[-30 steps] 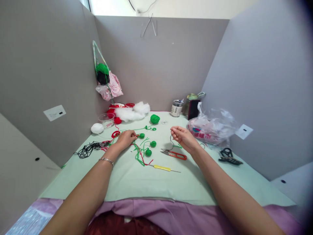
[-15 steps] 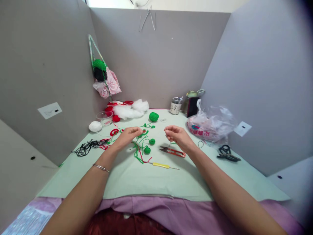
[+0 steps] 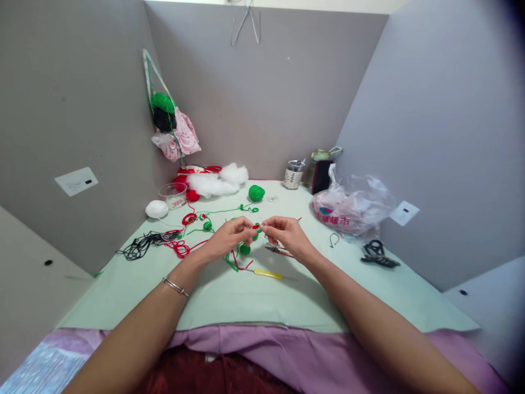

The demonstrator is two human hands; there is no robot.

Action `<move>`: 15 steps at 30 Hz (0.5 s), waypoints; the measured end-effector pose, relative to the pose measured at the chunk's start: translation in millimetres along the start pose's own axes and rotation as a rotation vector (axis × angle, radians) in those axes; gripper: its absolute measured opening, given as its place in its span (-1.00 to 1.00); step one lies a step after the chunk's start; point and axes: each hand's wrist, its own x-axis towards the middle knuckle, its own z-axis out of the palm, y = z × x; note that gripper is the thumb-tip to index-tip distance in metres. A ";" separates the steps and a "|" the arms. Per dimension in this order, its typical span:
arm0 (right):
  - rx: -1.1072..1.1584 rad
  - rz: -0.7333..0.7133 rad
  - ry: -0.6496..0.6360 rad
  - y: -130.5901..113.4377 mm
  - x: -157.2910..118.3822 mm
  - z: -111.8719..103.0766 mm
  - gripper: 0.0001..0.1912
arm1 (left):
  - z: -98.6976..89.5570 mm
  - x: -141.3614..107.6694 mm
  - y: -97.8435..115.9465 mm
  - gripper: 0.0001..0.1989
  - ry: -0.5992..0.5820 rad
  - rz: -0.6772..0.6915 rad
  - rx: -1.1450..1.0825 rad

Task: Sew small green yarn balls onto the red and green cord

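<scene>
In the head view, my left hand (image 3: 232, 236) pinches a small red and green crochet piece (image 3: 256, 226). Its fingers are closed round the left side of it. My right hand (image 3: 288, 233) meets the piece from the right, thumb and finger pressed together. Whatever lies between those fingertips is too small to make out. Partly hidden below the right hand are orange thread snips (image 3: 279, 250). Nearer to me lies a yellow-handled crochet hook (image 3: 267, 274). A small green ball (image 3: 245, 249) and loose red and green yarn ends lie under my hands.
Red yarn (image 3: 179, 249), tangled black yarn (image 3: 143, 244), a white ball (image 3: 156, 209) and a clear tub (image 3: 173, 196) lie left. White stuffing (image 3: 211, 184) and a green yarn ball (image 3: 256, 192) sit behind. A plastic bag (image 3: 348, 210) and black claw clip (image 3: 379, 255) are right.
My hands were apart and have come together at the crochet piece. The left has moved right with it; the right has moved left, now covering part of the snips.
</scene>
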 end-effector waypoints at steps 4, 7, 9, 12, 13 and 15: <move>0.017 0.012 0.013 -1.2 0.1 -1.0 -0.71 | -9.6 0.7 -1.8 -0.59 0.037 -0.032 0.053; 0.019 0.020 0.002 -1.1 -0.7 -1.0 -0.71 | -16.9 3.3 -4.9 -0.59 0.249 0.040 -0.145; 0.004 0.029 -0.019 -0.8 -1.7 -0.1 -0.71 | -17.9 4.5 -4.8 -0.61 0.289 0.074 -0.379; -0.011 0.038 -0.032 -0.8 -3.6 2.6 -0.72 | -13.5 5.4 -3.1 -0.59 0.224 0.053 -0.670; -0.012 0.035 -0.033 -0.8 -4.1 3.6 -0.72 | -10.9 5.7 -3.3 -0.58 0.216 0.041 -0.697; -0.016 0.026 -0.030 -1.1 -4.9 5.5 -0.72 | -5.4 6.7 -6.0 -0.60 0.238 0.031 -0.619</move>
